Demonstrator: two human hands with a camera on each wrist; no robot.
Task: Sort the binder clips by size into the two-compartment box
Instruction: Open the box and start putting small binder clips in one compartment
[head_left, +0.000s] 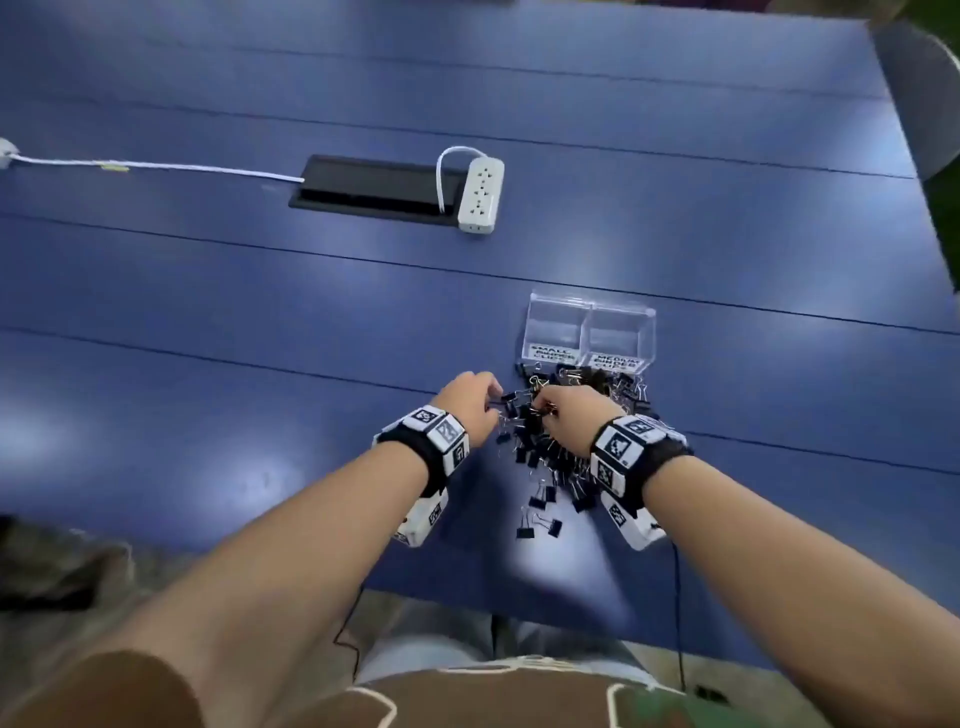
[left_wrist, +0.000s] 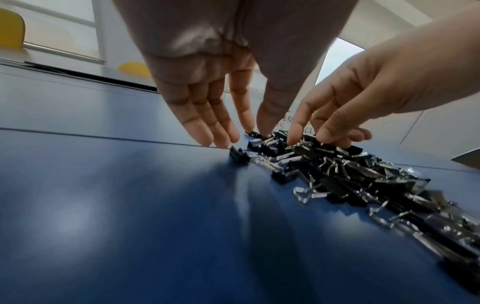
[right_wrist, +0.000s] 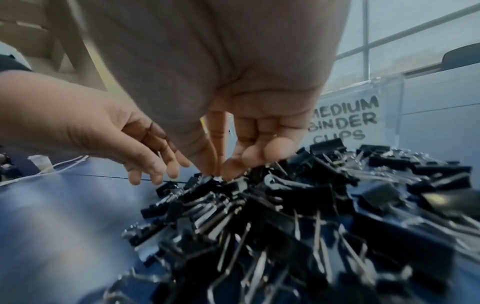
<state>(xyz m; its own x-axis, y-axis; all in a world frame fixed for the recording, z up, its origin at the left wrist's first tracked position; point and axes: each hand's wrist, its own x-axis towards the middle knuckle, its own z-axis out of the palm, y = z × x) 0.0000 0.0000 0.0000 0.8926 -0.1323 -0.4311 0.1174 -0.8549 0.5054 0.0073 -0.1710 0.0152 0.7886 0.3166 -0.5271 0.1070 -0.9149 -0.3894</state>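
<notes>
Both hands reach into a heap of black binder clips just in front of the clear two-compartment box: the left hand fingers extended, touching its edge; the right hand pinching clips atop it.

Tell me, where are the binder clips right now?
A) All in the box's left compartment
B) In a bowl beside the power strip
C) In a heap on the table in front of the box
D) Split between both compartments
C: the clips lie heaped on the blue table just in front of the box, whose two clear compartments look empty.
</notes>
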